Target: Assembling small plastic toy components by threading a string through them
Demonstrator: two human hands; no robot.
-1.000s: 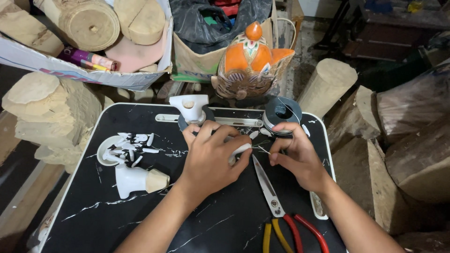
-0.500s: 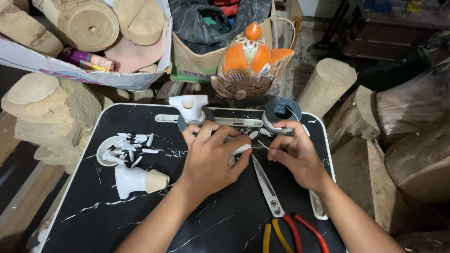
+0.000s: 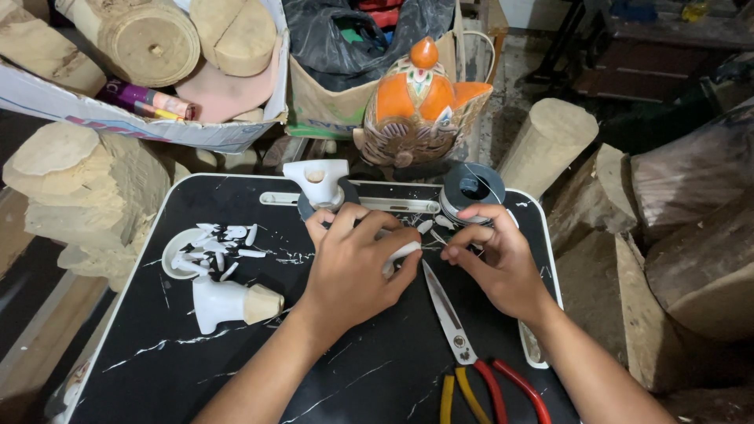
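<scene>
My left hand [image 3: 357, 263] is closed around a small white curved piece [image 3: 402, 255] over the black tray [image 3: 196, 361]. My right hand [image 3: 499, 263] pinches a thin wire [image 3: 438, 245] that runs toward the white piece. The wire spool [image 3: 470, 191] sits just beyond my right fingers. Scissors with red handles [image 3: 463, 338] lie on the tray between my wrists, blades pointing up toward my hands.
A white lid with white shards [image 3: 206, 250] and a white-and-wood piece [image 3: 232, 302] lie at tray left. A white clamp tool [image 3: 318, 184] and metal ruler [image 3: 369, 202] lie at the back. An orange painted carving [image 3: 420, 106], wood logs [image 3: 78, 188] and yellow-handled pliers [image 3: 448, 396] surround.
Both hands stay nearly in place over the tray; the fingers shift slightly around the white piece and the wire.
</scene>
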